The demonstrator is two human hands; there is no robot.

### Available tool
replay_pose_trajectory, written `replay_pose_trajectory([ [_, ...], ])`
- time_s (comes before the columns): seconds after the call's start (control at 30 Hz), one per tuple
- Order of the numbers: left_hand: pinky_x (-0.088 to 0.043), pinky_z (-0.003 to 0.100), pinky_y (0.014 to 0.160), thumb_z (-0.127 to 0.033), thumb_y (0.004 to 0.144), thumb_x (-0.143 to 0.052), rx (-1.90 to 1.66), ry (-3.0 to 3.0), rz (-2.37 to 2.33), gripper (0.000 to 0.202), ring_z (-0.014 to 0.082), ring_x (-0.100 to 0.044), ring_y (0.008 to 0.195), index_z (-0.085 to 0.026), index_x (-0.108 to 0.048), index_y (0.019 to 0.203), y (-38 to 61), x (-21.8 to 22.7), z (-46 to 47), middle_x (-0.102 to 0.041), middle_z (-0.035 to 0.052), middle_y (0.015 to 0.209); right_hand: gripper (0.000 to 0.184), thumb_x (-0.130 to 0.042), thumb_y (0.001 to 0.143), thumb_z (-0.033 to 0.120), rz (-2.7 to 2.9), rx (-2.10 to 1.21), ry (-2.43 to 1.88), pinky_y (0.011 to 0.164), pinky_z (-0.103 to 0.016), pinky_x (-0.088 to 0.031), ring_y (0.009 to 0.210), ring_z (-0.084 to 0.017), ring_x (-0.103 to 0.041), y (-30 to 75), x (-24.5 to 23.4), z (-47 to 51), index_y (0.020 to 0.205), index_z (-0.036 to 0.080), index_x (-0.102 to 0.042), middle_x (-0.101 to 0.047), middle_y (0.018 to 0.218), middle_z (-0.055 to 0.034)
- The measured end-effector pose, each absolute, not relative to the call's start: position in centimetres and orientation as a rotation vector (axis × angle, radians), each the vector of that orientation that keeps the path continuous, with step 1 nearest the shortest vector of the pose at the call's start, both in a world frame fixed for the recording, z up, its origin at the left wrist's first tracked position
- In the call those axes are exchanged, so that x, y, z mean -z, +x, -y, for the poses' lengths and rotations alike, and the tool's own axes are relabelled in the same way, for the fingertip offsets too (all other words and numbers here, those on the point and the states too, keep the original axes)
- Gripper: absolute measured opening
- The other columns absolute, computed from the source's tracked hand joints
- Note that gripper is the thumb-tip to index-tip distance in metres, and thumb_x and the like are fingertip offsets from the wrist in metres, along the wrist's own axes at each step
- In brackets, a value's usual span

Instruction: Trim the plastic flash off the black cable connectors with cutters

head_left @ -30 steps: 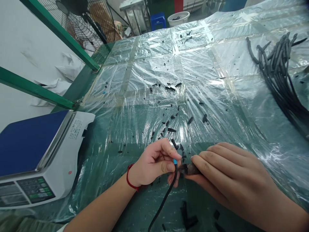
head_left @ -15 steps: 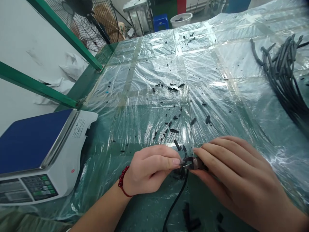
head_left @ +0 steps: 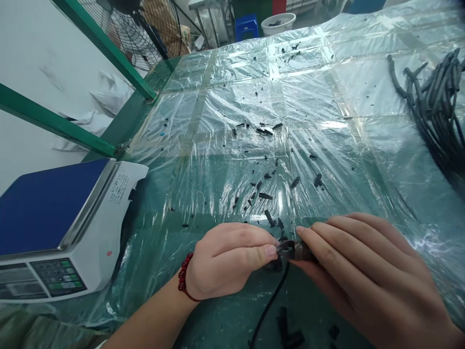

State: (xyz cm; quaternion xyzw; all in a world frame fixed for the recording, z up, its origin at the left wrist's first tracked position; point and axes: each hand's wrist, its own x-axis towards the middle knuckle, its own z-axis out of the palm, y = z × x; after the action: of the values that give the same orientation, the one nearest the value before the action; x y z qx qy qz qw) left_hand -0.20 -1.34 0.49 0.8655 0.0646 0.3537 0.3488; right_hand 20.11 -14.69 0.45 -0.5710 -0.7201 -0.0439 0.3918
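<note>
In the head view, my right hand (head_left: pixel 366 271) is wrapped round a pair of cutting pliers (head_left: pixel 298 250), whose dark jaws point left. My left hand (head_left: pixel 232 259), with a red bead bracelet on its wrist, pinches the end of a black cable (head_left: pixel 271 303) close to the jaws. The pinched end is mostly hidden by the thumb and fingers. From there the cable curves down to the bottom edge. Black scraps (head_left: pixel 269 218) lie just beyond the hands, and larger black pieces (head_left: pixel 290 334) lie below them.
A white scale (head_left: pixel 119 203) with a blue top stands at the left. A bundle of dark cables (head_left: pixel 432 102) lies at the far right. Plastic sheeting (head_left: pixel 225 179) covers the table. Beyond it are a fan (head_left: pixel 145 29), a blue stool (head_left: pixel 247 27) and a white basin (head_left: pixel 279 24).
Both hands stay together at the cable end and appear slightly lower and further right. The plier jaws look closer together. The whole view has shifted a little.
</note>
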Motion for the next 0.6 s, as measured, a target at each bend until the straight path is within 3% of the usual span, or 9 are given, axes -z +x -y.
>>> replay_pose_trajectory([
  [0.6, -0.064, 0.034, 0.078, -0.006, 0.090, -0.069, -0.893, 2.221, -0.187, 0.055, 0.0242, -0.078, 0.091, -0.030, -0.062, 0.139, -0.45, -0.25, 1.57, -0.080, 0.0087, 0.105, 0.032, -0.082, 0.082, 0.011, 1.842, 0.164, -1.425, 0.090, -0.054, -0.054, 0.098, -0.029, -0.069, 20.29, -0.19, 14.65, 0.113, 0.008, -0.073, -0.078, 0.104, -0.0120],
])
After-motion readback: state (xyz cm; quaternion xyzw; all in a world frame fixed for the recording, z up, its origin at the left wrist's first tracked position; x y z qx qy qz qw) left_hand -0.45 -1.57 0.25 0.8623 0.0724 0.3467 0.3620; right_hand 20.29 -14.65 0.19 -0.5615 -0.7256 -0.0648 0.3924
